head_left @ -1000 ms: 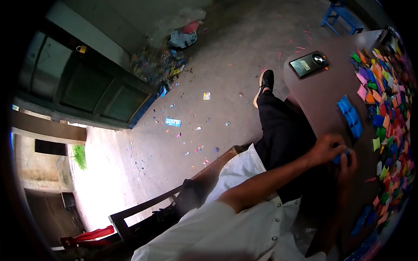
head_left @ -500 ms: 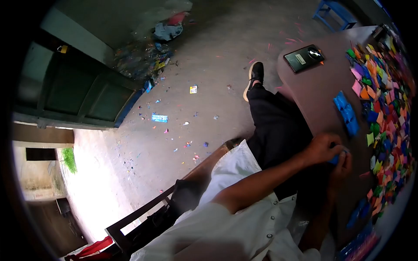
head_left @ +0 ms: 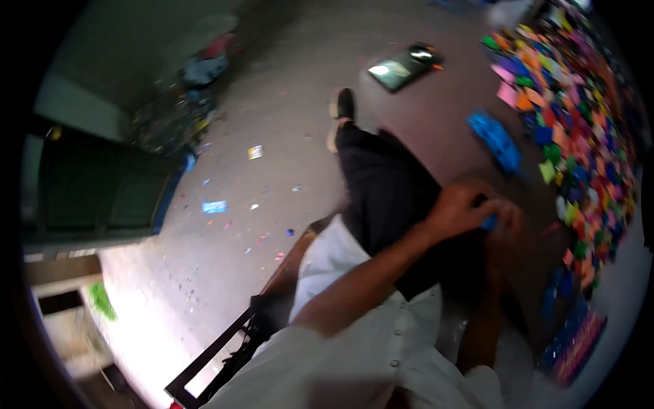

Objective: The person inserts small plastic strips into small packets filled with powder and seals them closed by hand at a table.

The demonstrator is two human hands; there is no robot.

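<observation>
My left hand (head_left: 463, 210) and my right hand (head_left: 505, 225) meet at the table's near edge, in front of my lap. Fingers of both are closed on a small blue piece (head_left: 488, 222), mostly covered by them and blurred, so its kind is unclear. Just beyond the hands on the brown table (head_left: 436, 112) lies a shiny blue wrapped strip (head_left: 496, 140). To their right spreads a large heap of small folded pieces (head_left: 579, 129) in many colours.
A dark phone (head_left: 402, 67) lies on the far part of the table. Another blue wrapped piece (head_left: 555, 290) and a blue-and-pink pack (head_left: 575, 344) are at the near right. Litter (head_left: 214, 206) dots the floor at left, near a dark green door (head_left: 95, 180).
My view has swung, so the whole scene sits further left and is blurred. Both hands stay together on the small blue piece. The blue strip keeps its place on the table.
</observation>
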